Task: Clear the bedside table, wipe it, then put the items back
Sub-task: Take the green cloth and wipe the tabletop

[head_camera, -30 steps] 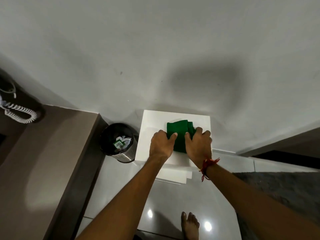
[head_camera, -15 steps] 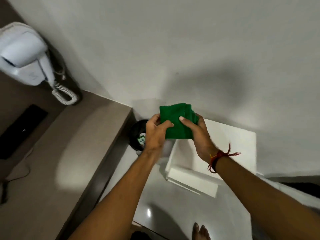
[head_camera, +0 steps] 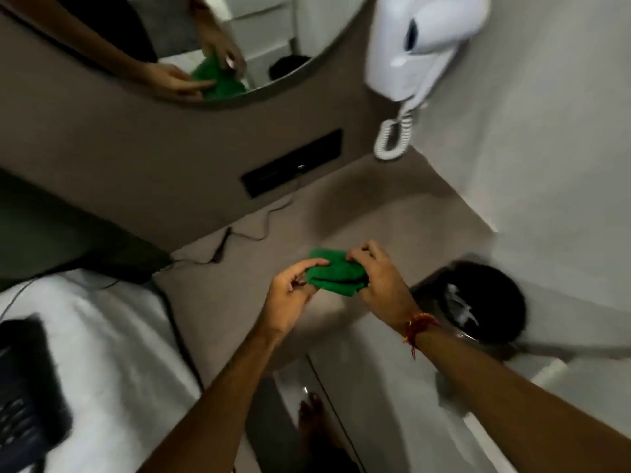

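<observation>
A folded green cloth (head_camera: 336,277) hangs in the air between both my hands, above the brown tabletop (head_camera: 368,213). My left hand (head_camera: 290,295) pinches its left edge with thumb and fingers. My right hand (head_camera: 379,281), with a red thread on the wrist, grips its right side. The bare tabletop shows only a thin black cable (head_camera: 239,240) lying on it near the wall panel.
A black waste bin (head_camera: 485,302) with paper stands right of the table. A white wall-mounted hair dryer (head_camera: 416,46) with a coiled cord hangs above. A round mirror (head_camera: 191,46) reflects my hands. A white bed (head_camera: 95,353) with a black telephone (head_camera: 27,387) lies at the left.
My hands lifted the green cloth off the white stool and carried it left over the brown tabletop. The view swung left, bringing the mirror, bed and telephone into sight.
</observation>
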